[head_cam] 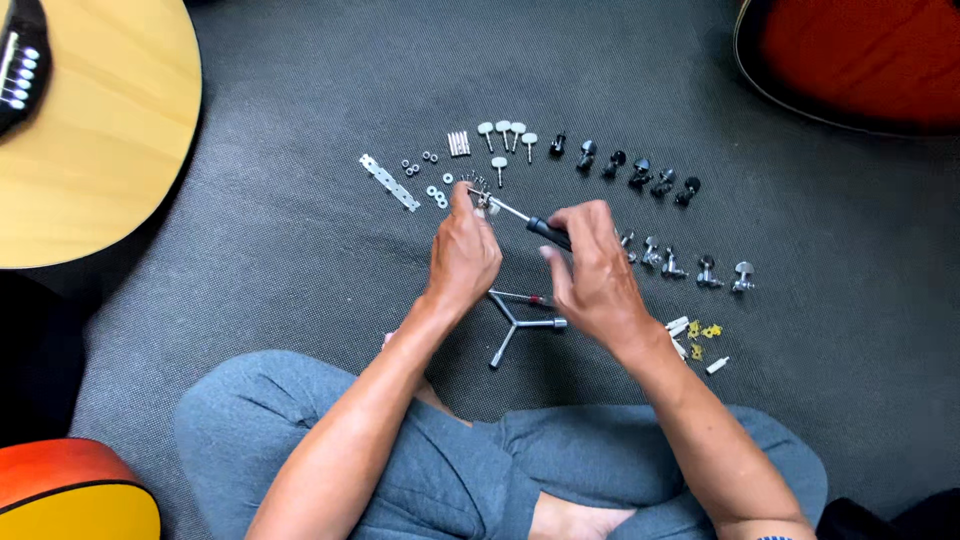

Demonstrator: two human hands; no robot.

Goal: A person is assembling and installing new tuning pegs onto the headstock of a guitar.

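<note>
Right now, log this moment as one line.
left hand: pinching small metal part | right hand: holding screwdriver, tip at part | three-way wrench on mat

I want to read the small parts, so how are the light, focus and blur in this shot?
Head view: soft, even light with faint shadows on the grey mat; no strong glare except small glints on the chrome tuners; both hands, left and right, sharp without motion blur; guitar body cropped at the edge.

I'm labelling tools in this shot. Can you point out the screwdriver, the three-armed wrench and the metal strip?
screwdriver [549, 232]: head view, on its black handle, beside the right hand.
three-armed wrench [515, 324]: head view, on the hub where its arms meet.
metal strip [389, 182]: head view, on the middle of the strip.
</note>
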